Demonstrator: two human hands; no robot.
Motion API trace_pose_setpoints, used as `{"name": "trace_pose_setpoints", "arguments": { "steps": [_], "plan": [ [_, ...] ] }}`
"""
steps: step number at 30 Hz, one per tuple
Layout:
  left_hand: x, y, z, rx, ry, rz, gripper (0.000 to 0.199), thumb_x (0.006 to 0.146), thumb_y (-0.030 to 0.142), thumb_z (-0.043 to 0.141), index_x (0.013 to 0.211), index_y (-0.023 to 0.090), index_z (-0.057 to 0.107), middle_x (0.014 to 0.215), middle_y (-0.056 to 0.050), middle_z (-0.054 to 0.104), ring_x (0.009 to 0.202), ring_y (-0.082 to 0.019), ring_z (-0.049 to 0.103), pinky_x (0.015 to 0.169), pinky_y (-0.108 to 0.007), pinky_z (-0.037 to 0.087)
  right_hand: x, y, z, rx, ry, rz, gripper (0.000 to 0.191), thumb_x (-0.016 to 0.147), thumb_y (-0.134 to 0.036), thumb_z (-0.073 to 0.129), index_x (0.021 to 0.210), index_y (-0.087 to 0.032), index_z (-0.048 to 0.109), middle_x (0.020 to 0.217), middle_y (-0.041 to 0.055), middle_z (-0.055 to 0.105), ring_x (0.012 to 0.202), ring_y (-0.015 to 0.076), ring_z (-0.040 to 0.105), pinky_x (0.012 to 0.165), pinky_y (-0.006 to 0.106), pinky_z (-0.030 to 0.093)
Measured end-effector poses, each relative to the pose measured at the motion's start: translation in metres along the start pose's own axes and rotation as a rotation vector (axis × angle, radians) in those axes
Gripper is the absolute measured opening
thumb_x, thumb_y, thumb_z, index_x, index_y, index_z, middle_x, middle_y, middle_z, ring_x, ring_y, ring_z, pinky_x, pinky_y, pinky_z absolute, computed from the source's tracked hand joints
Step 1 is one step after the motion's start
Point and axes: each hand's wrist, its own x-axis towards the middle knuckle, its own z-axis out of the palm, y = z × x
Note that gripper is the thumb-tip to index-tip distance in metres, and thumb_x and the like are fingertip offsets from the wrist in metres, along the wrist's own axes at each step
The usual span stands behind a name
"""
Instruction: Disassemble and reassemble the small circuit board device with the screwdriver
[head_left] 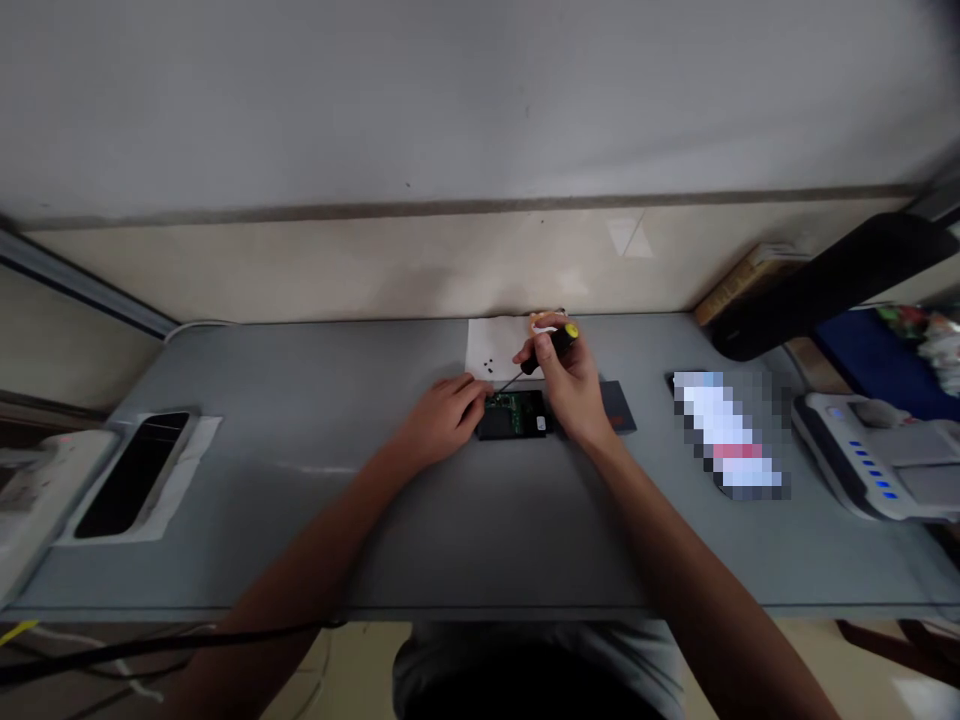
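Observation:
A small black electronic device (pixel 512 420) lies opened on the desk, its green circuit board (pixel 517 405) showing. My right hand (pixel 574 385) grips a screwdriver (pixel 551 350) with a black handle and a yellow end; its thin shaft slants down to the left toward the device's top edge. Whether the tip sits in a screw is too small to tell. With fingers bent together, my left hand (pixel 450 410) holds the device's left edge, fingertips close to the screwdriver tip. Behind the device, a white paper sheet (pixel 480 340) carries several tiny dark pieces (pixel 489 366), perhaps screws.
A dark flat panel (pixel 619 405) lies partly behind my right wrist. To the right are a blurred-out phone (pixel 727 440), a white device with blue lights (pixel 877 460) and a black cylinder (pixel 825 290). On the left, another phone (pixel 135 475) rests on white paper.

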Motion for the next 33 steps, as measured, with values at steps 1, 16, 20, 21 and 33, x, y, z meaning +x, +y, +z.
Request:
{"name": "trace_pose_setpoints", "arguments": {
  "steps": [1,16,20,21,33],
  "plan": [
    [0.000,0.000,0.000,0.000,-0.001,0.003,0.028,0.101,0.016,0.041,0.111,0.020,0.067,0.104,-0.008,0.073,0.097,-0.023,0.069,0.092,-0.040,0.055,0.000,0.000,0.000,-0.001,0.008,0.000,0.039,0.090,-0.064,0.064,0.104,-0.029,0.053,0.087,-0.0022,0.058,0.073,0.0134,0.061,0.079,0.034,0.053],
    [0.000,-0.002,0.003,-0.003,0.042,0.002,0.026,0.100,0.016,0.043,0.108,0.020,0.067,0.101,-0.007,0.074,0.094,-0.022,0.070,0.090,-0.040,0.056,0.000,-0.008,0.002,0.180,-0.046,0.151,0.046,0.086,-0.067,0.067,0.085,-0.029,0.041,0.078,-0.0019,0.055,0.074,0.0178,0.061,0.078,0.037,0.055],
    [0.001,-0.002,0.004,-0.010,0.028,0.000,0.025,0.100,0.016,0.043,0.106,0.020,0.067,0.098,-0.007,0.073,0.094,-0.022,0.070,0.090,-0.039,0.056,0.002,-0.009,0.007,0.193,-0.024,0.133,0.043,0.090,-0.073,0.054,0.094,-0.031,0.047,0.069,-0.0046,0.041,0.062,0.0155,0.049,0.066,0.032,0.050],
    [0.001,-0.002,0.004,-0.015,0.027,-0.005,0.025,0.100,0.016,0.043,0.106,0.021,0.067,0.098,-0.006,0.073,0.094,-0.022,0.069,0.090,-0.038,0.056,0.002,-0.011,0.007,0.185,-0.030,0.149,0.045,0.093,-0.075,0.046,0.100,-0.031,0.050,0.070,-0.0037,0.041,0.063,0.0160,0.049,0.066,0.033,0.050],
    [0.001,0.000,0.004,-0.037,0.054,0.003,0.026,0.102,0.018,0.042,0.106,0.022,0.068,0.099,-0.006,0.073,0.093,-0.021,0.070,0.090,-0.038,0.056,0.009,-0.008,0.011,0.148,-0.100,0.098,0.052,0.084,-0.074,0.064,0.077,-0.027,0.044,0.075,-0.0024,0.049,0.065,0.0134,0.050,0.066,0.032,0.047]
  ]
}}
